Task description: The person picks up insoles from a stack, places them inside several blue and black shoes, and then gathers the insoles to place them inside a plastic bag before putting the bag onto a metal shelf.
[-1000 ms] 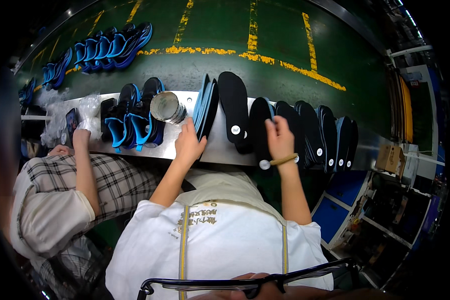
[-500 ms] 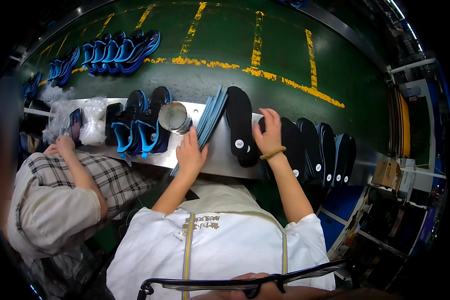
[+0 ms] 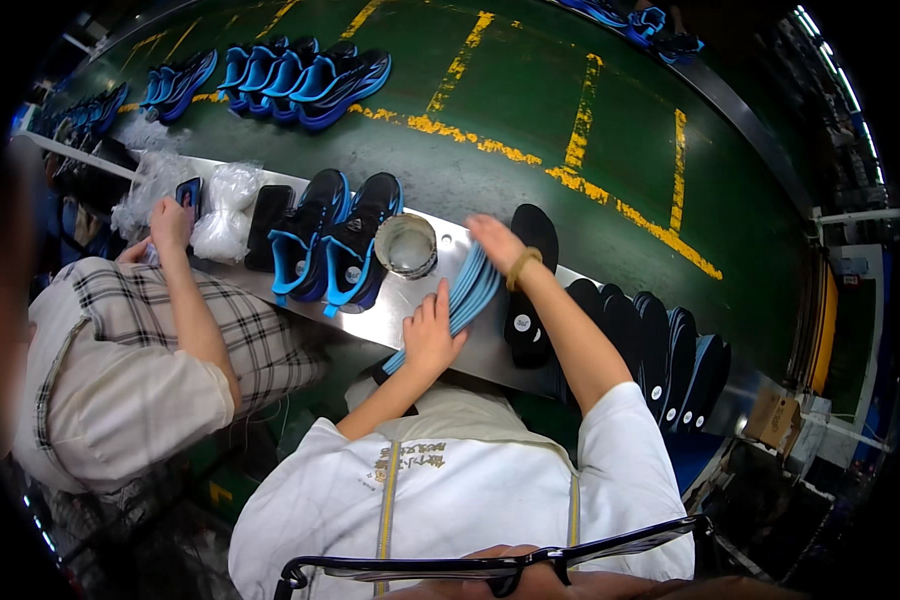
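Note:
A stack of thin insoles (image 3: 477, 290) with light blue sides stands edge-on across the metal bench in front of me, slightly bowed. My left hand (image 3: 433, 335) grips its near part, thumb on one side and fingers on the other. My right hand (image 3: 497, 242), with a tan band at the wrist, is closed over its far end; its fingertips are slightly blurred. Just right of the stack lies a pile of black insoles (image 3: 533, 240) with a round white label at the heel, partly behind my right wrist. A round metal can (image 3: 407, 246) sits left of the stack.
Two black-and-blue shoes (image 3: 365, 240) stand left of the can, beside a dark phone (image 3: 269, 228) and clear plastic bags (image 3: 227, 212). More black insoles (image 3: 650, 345) fan out at right. A co-worker (image 3: 130, 375) sits close at left. Rows of shoes (image 3: 305, 85) lie beyond the bench.
My right hand has left the black insoles and moved left onto the far end of the blue-sided stack. My left hand stays on the stack. The whole view has shifted and turned.

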Demonstrator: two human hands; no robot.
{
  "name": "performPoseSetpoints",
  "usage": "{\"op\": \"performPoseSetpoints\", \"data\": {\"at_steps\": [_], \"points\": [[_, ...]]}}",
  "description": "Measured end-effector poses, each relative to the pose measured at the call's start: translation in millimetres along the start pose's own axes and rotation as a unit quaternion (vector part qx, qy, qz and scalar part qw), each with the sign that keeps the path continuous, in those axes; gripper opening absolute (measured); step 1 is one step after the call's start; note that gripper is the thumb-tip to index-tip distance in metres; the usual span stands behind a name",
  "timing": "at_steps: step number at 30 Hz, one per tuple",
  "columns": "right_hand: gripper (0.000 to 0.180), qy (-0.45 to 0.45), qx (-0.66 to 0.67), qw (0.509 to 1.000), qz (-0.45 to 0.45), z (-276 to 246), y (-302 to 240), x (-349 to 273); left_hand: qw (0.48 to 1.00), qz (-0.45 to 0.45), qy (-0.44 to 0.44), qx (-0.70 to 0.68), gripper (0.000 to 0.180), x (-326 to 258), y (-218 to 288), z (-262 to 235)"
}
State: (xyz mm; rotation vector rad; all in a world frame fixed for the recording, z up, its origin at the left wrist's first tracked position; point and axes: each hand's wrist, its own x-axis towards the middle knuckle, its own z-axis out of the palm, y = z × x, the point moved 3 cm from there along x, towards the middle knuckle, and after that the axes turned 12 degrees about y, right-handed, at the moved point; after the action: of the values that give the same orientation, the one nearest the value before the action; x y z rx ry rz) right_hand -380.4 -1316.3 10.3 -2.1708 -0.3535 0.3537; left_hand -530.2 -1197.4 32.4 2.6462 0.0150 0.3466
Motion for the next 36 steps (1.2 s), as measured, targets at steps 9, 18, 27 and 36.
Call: {"op": "performPoseSetpoints", "data": {"at_steps": [9,18,27,36], "points": [[0.043,0.327,0.196,0.924,0.023,-46.6,-34.1,-68.9,0.974,-0.033,-0.061,-0.217,0.069,35.2,10.2,-48.7],[0.03,0.581,0.243,0.767,0.125,-92.2,-12.1,-266.4,0.697,0.166,-0.521,-0.464,0.076,165.0,118.9,-74.2],[0.022,0.747,0.225,0.578,0.24,-49.0,2.0,-383.8,0.829,0.354,-0.416,-0.119,0.08,94.2,200.2,90.9],[0.017,0.773,0.211,0.53,0.278,-12.6,-1.0,-417.9,0.89,0.288,-0.249,-0.25,0.054,100.7,194.5,44.6]]}}
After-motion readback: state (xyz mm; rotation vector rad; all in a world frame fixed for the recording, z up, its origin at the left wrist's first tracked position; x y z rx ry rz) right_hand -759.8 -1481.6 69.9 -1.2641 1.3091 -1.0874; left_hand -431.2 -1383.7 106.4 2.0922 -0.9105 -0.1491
